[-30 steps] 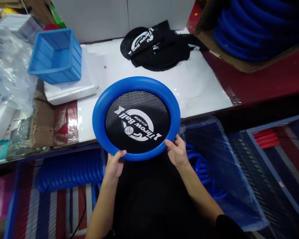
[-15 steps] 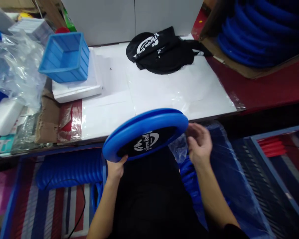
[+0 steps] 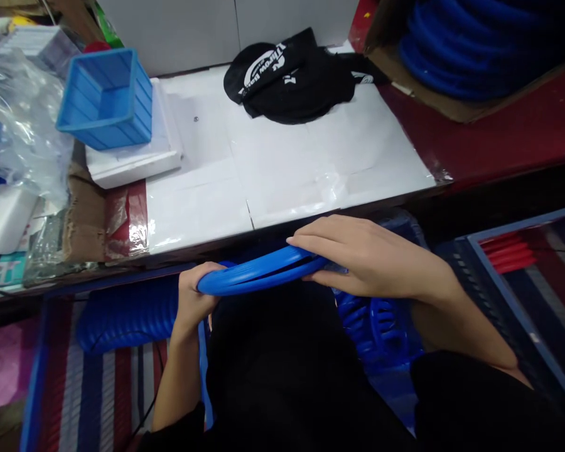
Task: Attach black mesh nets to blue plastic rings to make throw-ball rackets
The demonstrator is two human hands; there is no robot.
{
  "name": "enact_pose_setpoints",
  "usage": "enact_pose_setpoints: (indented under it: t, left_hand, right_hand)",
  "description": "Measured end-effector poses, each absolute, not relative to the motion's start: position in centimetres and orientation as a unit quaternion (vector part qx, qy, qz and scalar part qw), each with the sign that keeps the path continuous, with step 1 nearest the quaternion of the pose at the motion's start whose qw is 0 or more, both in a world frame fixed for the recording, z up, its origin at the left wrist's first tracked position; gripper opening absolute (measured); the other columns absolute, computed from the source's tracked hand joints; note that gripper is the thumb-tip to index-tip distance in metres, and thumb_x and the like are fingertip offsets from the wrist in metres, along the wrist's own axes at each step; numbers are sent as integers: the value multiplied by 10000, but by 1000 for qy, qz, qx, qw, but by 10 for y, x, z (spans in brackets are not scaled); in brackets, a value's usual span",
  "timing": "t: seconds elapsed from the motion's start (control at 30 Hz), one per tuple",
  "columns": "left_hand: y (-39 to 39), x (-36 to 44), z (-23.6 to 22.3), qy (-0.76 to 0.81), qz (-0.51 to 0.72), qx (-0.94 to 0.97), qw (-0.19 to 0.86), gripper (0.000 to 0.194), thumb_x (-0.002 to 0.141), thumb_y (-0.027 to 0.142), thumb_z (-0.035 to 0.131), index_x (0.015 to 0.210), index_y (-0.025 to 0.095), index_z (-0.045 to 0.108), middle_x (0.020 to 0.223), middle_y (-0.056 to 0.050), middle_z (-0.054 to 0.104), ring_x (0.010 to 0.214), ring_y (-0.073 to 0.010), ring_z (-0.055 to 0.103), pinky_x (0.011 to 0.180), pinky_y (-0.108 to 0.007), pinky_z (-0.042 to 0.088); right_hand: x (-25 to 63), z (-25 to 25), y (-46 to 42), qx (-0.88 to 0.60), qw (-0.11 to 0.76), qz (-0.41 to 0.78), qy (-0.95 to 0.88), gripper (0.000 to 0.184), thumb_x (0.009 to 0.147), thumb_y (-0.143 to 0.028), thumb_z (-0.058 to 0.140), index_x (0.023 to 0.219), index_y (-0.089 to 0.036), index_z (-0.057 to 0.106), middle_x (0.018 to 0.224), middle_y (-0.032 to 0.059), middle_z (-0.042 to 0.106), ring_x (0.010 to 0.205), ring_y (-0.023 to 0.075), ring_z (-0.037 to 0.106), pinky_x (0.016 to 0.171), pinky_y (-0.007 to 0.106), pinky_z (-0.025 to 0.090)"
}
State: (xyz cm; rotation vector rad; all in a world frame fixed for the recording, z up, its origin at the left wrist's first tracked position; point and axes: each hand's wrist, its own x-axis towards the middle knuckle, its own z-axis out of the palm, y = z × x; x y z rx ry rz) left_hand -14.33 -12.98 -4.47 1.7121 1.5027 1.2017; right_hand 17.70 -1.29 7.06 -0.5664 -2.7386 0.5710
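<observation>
A blue plastic ring disc [image 3: 258, 274] is held almost edge-on just below the front edge of the white worktop [image 3: 282, 169], so its mesh face is hidden. My left hand [image 3: 194, 301] is closed round its left rim. My right hand [image 3: 362, 257] lies over its right rim, fingers stretched along the top and thumb underneath. A pile of black mesh covers [image 3: 292, 75] printed in white lies at the back of the worktop.
A blue square bin [image 3: 104, 100] stands on a white slab at back left, beside crumpled clear plastic [image 3: 19, 119]. A cardboard box of blue rings [image 3: 475, 44] sits at back right. More blue rings fill a bag [image 3: 376, 320] by my right side and a stack [image 3: 127, 314] at my left.
The disc has come off the worktop, tipped from face-up to nearly edge-on and dropped toward my lap. My right hand let go of the rim, then took it again from above.
</observation>
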Motion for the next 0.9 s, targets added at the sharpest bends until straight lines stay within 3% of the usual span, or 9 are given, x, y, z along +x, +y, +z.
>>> enact_pose_setpoints:
  t: [0.27, 0.43, 0.57, 0.77, 0.9]
  left_hand:
    - [-128, -128, -24, 561, 432, 656, 261, 228, 712, 113, 600, 823, 185, 786, 794, -17, 811, 695, -184, 771, 678, -238, 578]
    - [-125, -129, -15, 554, 424, 669, 257, 230, 702, 129, 599, 826, 182, 785, 801, -21, 817, 699, -188, 777, 693, -242, 589]
    - [-127, -129, -8, 553, 412, 683, 239, 210, 717, 132, 617, 840, 180, 780, 806, -25, 815, 698, -186, 774, 693, -245, 582]
    - [-133, -120, -2, 537, 362, 728, 227, 278, 739, 109, 597, 906, 208, 795, 885, -28, 836, 787, -208, 794, 742, -280, 584]
    - [-136, -122, 0, 544, 341, 727, 245, 291, 723, 97, 591, 893, 220, 793, 876, -20, 836, 785, -208, 793, 735, -280, 578]
  right_hand:
    - [180, 75, -15, -175, 116, 206, -956, 373, 1026, -305, 650, 1384, -204, 660, 1226, 103, 800, 1046, 263, 777, 895, 375, 600]
    - [184, 79, -24, -186, 117, 180, -959, 335, 1032, -286, 627, 1347, -181, 664, 1179, 123, 802, 1004, 279, 779, 849, 387, 598]
    - [178, 85, -31, -195, 83, 181, -960, 388, 1039, -293, 638, 1409, -179, 630, 1298, 150, 770, 1094, 297, 762, 928, 430, 600]
    - [160, 93, -35, -167, 4, 263, -950, 413, 1026, -417, 718, 1363, -180, 689, 1226, 123, 800, 994, 279, 772, 883, 405, 599]
    - [165, 93, -27, -165, -25, 358, -919, 438, 1001, -431, 760, 1387, -231, 713, 1261, 86, 803, 1054, 268, 784, 851, 351, 605]
